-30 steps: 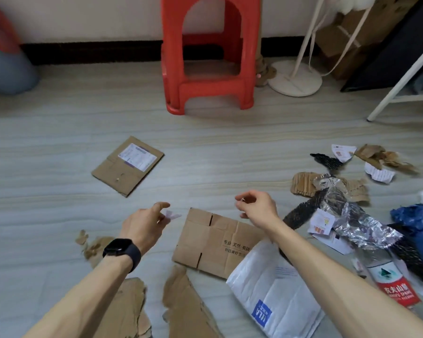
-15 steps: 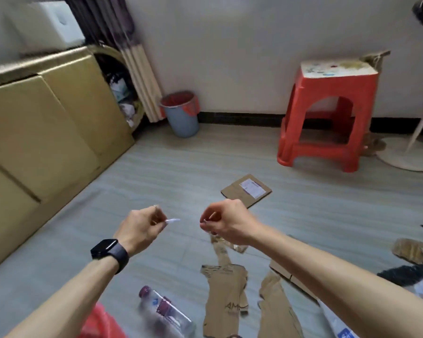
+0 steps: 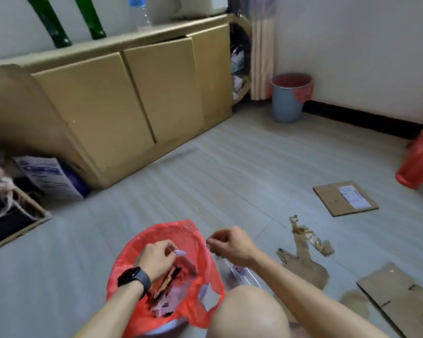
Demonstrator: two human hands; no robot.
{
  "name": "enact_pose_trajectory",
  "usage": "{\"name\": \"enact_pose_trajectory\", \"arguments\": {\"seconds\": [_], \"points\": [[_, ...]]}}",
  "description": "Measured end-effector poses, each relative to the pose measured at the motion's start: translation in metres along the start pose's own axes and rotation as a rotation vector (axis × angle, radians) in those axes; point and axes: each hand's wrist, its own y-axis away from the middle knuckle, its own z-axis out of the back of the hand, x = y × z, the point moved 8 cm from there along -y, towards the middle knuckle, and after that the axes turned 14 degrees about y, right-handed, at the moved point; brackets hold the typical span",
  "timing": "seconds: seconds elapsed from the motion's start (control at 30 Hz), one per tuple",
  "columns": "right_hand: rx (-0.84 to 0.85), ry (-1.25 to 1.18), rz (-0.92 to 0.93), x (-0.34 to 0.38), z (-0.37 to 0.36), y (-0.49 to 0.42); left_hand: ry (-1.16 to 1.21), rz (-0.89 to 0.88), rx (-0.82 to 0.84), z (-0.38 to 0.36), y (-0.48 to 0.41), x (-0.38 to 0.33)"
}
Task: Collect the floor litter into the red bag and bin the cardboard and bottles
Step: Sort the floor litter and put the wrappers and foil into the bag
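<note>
The red bag (image 3: 198,242) lies open on the floor in front of me, with wrappers and paper inside. My left hand (image 3: 158,258), a black watch on its wrist, hovers over the bag's mouth and pinches a small white paper scrap (image 3: 180,252). My right hand (image 3: 230,241) is loosely curled just right of the bag; I cannot make out anything in it. A clear plastic bottle (image 3: 239,272) lies under my right forearm. Cardboard pieces lie to the right: a torn strip (image 3: 303,259), a flat sheet (image 3: 398,296) and a labelled panel (image 3: 344,197).
A blue bin (image 3: 288,98) lined with red plastic stands by the far wall. Big cardboard boxes (image 3: 132,93) run along the left, with green bottles (image 3: 56,25) on top. A red stool (image 3: 420,164) is at the right edge. My bare knee (image 3: 249,313) is at the bottom.
My view has swung left and down from the litter pile to the red bag. My left hand, still pinching the paper scrap, now hangs over the bag's opening; my right hand stays beside it.
</note>
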Motion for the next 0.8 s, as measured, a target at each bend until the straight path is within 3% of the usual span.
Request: {"name": "enact_pose_trajectory", "arguments": {"seconds": [0.13,0.23,0.33,0.4,0.47,0.8], "points": [[0.241,-0.087,-0.04,-0.001,-0.042,-0.005,0.029,0.013,0.09,-0.016,0.015,0.012],[0.207,0.099,-0.054,-0.011,-0.046,-0.01,-0.041,0.037,-0.007,-0.009,0.024,0.025],[0.149,0.264,-0.146,-0.037,-0.047,-0.01,-0.112,0.235,-0.199,0.01,0.038,0.052],[0.21,0.187,-0.204,-0.053,-0.062,-0.006,-0.009,0.438,-0.208,0.013,0.048,0.073],[0.258,0.093,-0.235,-0.061,-0.074,0.002,0.052,0.505,-0.177,0.008,0.053,0.078],[-0.141,0.023,-0.405,-0.126,-0.013,0.04,-0.058,0.2,-0.047,-0.048,0.011,-0.02]]}}
